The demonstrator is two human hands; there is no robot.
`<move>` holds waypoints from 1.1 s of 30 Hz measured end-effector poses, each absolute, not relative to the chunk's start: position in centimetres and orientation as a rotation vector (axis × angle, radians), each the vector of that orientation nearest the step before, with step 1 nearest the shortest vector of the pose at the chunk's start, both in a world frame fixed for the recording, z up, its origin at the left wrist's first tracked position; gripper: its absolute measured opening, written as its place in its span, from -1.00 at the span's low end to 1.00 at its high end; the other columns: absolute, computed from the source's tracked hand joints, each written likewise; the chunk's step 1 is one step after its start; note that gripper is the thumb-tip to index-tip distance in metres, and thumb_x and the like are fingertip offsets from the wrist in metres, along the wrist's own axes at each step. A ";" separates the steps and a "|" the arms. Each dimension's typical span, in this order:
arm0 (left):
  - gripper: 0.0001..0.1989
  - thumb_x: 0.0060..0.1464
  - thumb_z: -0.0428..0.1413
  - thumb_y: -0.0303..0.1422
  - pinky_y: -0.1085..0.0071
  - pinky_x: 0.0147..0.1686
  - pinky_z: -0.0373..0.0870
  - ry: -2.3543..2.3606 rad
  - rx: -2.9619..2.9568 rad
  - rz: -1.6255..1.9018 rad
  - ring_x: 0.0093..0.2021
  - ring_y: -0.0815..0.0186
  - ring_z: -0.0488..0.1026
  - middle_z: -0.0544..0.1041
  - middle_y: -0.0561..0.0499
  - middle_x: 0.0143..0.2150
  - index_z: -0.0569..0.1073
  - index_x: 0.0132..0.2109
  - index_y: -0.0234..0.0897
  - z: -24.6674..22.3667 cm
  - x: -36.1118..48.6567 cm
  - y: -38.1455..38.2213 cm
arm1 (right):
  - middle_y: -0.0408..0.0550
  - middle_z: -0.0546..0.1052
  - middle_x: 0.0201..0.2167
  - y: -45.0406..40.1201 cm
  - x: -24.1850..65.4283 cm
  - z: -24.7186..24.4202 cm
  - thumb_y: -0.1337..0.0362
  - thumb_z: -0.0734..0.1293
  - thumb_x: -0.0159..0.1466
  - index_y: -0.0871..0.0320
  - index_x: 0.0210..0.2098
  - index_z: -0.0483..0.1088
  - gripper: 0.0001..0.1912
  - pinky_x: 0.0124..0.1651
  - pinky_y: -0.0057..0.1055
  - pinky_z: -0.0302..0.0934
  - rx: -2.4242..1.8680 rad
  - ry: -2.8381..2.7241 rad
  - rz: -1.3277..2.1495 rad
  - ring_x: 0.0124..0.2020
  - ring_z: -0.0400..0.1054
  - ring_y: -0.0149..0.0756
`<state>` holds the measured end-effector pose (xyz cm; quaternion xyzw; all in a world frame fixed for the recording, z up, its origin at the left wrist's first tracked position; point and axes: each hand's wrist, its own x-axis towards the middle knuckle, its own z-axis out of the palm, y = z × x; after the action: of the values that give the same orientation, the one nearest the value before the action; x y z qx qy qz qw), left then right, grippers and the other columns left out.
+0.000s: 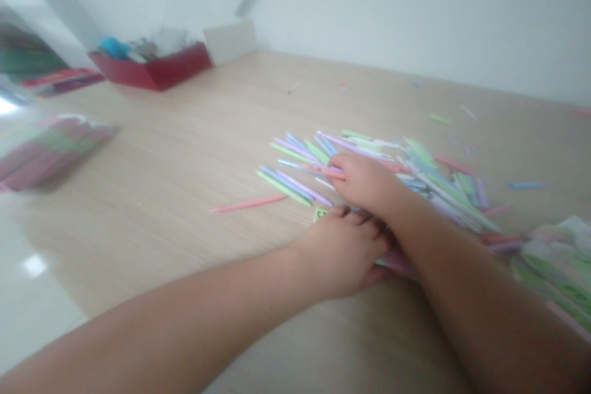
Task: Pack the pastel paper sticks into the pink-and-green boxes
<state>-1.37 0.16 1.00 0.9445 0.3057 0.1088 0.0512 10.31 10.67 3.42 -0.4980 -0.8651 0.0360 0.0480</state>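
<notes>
My right hand [369,181] reaches over the pile of slim pastel sticks [438,184], its fingers pinched on a pink stick [323,170]. They look like straws or pen tubes; blur hides the exact kind. Just in front of it, my left hand [346,252] has its fingers curled over a packet that is mostly hidden. A green printed corner [320,214] shows past its knuckles, and a pink and green part shows under the thumb. Left of the hands lie several green, blue and purple sticks [293,186] side by side, with one pink stick [249,204] apart.
A red box [157,71] filled with assorted items stands at the back left, beside a white panel [231,41]. Pink and green packets [55,148] lie at the left table edge, more packets [561,271] at the right. Small scraps dot the wooden table [184,135] near the wall.
</notes>
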 end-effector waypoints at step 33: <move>-0.49 0.28 0.14 -0.13 0.05 0.21 0.38 0.931 2.871 0.344 0.15 0.03 0.49 0.56 -0.11 0.13 0.43 0.27 -0.27 0.8 -1.5 -0.2 | 0.13 0.64 -0.27 9.2 10.8 4.6 -0.03 0.26 0.40 0.09 -0.22 0.54 -0.64 -0.34 -0.23 0.02 -1.521 -2.689 0.097 -0.32 0.42 -0.09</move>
<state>-1.46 -0.22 0.80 0.9438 0.3062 0.1129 0.0518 10.85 9.21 4.60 -0.4919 -0.8697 0.0314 0.0252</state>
